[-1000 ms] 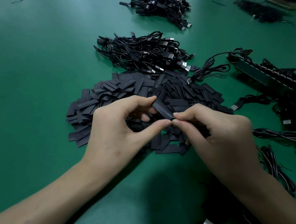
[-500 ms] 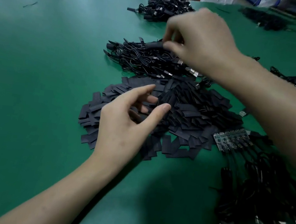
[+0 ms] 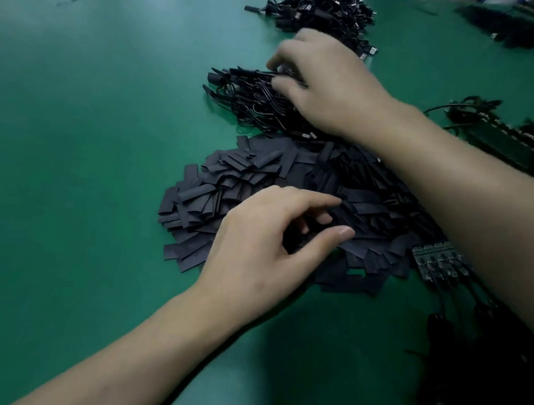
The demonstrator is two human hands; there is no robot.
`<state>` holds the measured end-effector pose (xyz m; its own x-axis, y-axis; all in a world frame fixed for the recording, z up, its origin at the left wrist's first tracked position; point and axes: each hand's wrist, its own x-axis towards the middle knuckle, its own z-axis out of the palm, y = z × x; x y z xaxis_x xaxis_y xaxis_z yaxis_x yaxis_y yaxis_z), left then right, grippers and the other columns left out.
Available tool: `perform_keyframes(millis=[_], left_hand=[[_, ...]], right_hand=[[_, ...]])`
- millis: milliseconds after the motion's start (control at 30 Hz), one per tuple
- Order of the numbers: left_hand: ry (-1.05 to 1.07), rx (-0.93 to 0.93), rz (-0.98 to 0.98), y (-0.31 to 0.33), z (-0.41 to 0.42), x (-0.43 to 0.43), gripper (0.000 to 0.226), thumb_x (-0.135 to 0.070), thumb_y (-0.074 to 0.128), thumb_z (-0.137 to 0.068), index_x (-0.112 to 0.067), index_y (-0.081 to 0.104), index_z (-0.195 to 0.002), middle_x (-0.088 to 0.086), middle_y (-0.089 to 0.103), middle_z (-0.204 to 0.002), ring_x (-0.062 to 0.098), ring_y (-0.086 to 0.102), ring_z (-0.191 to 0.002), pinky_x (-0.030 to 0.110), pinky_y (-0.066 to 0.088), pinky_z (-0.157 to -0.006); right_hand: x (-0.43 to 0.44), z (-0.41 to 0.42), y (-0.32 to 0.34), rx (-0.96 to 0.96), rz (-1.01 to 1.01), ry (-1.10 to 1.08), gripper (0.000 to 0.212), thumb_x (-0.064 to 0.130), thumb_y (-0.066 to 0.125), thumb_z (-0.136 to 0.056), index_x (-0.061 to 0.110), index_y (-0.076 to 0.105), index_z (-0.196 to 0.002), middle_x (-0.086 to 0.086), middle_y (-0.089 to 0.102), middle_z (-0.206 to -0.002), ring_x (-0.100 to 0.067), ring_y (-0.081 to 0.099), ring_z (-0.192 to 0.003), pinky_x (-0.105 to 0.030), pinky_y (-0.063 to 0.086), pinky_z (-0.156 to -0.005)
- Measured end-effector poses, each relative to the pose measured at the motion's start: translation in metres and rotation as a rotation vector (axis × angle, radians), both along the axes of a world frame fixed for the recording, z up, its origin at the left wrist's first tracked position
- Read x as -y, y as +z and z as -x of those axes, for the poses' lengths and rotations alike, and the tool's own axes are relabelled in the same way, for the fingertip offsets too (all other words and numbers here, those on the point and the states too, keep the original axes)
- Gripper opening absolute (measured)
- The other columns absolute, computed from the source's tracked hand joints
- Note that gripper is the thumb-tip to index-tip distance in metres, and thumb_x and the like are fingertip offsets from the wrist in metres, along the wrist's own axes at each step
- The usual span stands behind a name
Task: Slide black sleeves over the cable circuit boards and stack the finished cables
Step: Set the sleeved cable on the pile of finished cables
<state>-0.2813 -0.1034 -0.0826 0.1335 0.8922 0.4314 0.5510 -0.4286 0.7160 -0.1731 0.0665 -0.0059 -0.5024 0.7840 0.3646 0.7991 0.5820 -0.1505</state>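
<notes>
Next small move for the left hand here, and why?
Probably lower the left hand and pinch one sleeve from the sleeve pile: it hovers over the pile, thumb and forefinger apart, empty, while the right hand is at the cable stack.

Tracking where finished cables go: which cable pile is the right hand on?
The nearer cable pile, just beyond the sleeve heap; the right hand rests on it. The farther pile behind it is untouched.
</notes>
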Motion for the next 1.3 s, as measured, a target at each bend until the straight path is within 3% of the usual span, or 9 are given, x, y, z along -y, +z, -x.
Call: perform_keyframes(millis=[233,333,467,667,833,967,1067,1167,1300], left_hand=[[-0.048,-0.076,-0.02,-0.002,-0.001,-0.001,0.025,-0.039,0.067,-0.092,-0.026,0.075,-0.112,-0.016,0.07,-0.095,0.006,0.064,-0.093,0.033,0.052,-0.087],[-0.054,-0.086,-0.013,-0.001,-0.001,-0.001,0.022,-0.038,0.066,-0.092,-0.027,0.076,-0.109,-0.016,0.071,-0.095,0.004,0.065,-0.093,0.028,0.052,-0.084],[-0.077,-0.1,-0.017,-0.001,-0.001,0.0,0.019,-0.035,0.066,-0.093,-0.025,0.076,-0.106,-0.015,0.073,-0.096,0.004,0.066,-0.093,0.028,0.053,-0.085],[-0.108,-0.11,-0.018,0.001,-0.001,0.002,0.019,-0.032,0.067,-0.093,-0.022,0.077,-0.106,-0.013,0.073,-0.099,0.006,0.067,-0.097,0.03,0.053,-0.087],[-0.157,-0.115,-0.015,0.004,-0.003,0.004,0.021,-0.031,0.07,-0.092,-0.021,0.077,-0.109,-0.009,0.073,-0.098,0.009,0.067,-0.095,0.027,0.051,-0.086],[-0.204,0.001,0.07,0.006,-0.007,0.008,0.02,-0.038,0.072,-0.088,-0.024,0.077,-0.101,-0.009,0.074,-0.088,0.011,0.067,-0.082,0.015,0.048,-0.073],[-0.223,0.044,0.138,0.005,-0.008,0.009,0.016,-0.04,0.07,-0.088,-0.024,0.074,-0.089,-0.005,0.071,-0.077,0.011,0.063,-0.07,0.027,0.05,-0.065],[-0.231,0.077,0.177,0.004,-0.007,0.007,0.018,-0.04,0.071,-0.086,-0.023,0.073,-0.081,-0.009,0.068,-0.068,0.002,0.058,-0.062,0.022,0.046,-0.06],[-0.227,0.113,0.198,0.003,-0.007,0.006,0.019,-0.043,0.073,-0.082,-0.026,0.073,-0.074,-0.011,0.069,-0.064,-0.003,0.058,-0.058,0.013,0.043,-0.059]], right_hand=[[0.095,-0.103,0.007,0.115,0.273,0.004,0.018,0.046,0.064,-0.087,0.03,0.073,-0.086,0.011,0.057,-0.094,-0.005,0.056,-0.084,-0.029,0.043,-0.078],[0.112,-0.136,0.007,0.274,0.381,-0.057,0.014,0.047,0.064,-0.084,0.035,0.072,-0.085,0.016,0.058,-0.093,0.002,0.056,-0.086,-0.029,0.045,-0.079],[0.127,-0.163,-0.011,0.386,0.37,-0.141,0.007,0.043,0.068,-0.09,0.037,0.069,-0.093,0.018,0.05,-0.097,-0.011,0.054,-0.096,-0.039,0.049,-0.089],[0.137,-0.165,-0.02,0.394,0.369,-0.125,0.021,0.058,0.059,-0.086,0.039,0.053,-0.09,0.017,0.043,-0.104,-0.009,0.036,-0.105,-0.033,0.034,-0.091],[0.142,-0.154,0.002,0.045,0.497,-0.029,0.019,0.052,0.064,-0.081,0.036,0.055,-0.084,0.015,0.062,-0.084,-0.005,0.056,-0.079,-0.025,0.044,-0.071],[0.153,-0.126,-0.009,-0.235,0.492,0.038,0.016,0.045,0.068,-0.082,0.033,0.059,-0.087,0.012,0.065,-0.086,-0.003,0.044,-0.053,-0.017,0.035,-0.053],[0.16,-0.11,-0.027,-0.365,0.496,0.023,0.012,0.042,0.069,-0.083,0.034,0.062,-0.089,0.016,0.066,-0.089,0.0,0.046,-0.057,-0.015,0.034,-0.056],[0.161,-0.109,-0.037,-0.434,0.513,0.011,0.008,0.04,0.072,-0.085,0.036,0.069,-0.09,0.023,0.068,-0.086,0.011,0.059,-0.072,-0.009,0.038,-0.065],[0.162,-0.11,-0.044,-0.437,0.501,0.014,0.005,0.039,0.073,-0.086,0.034,0.071,-0.085,0.023,0.061,-0.067,0.002,0.047,-0.046,-0.009,0.035,-0.051]])
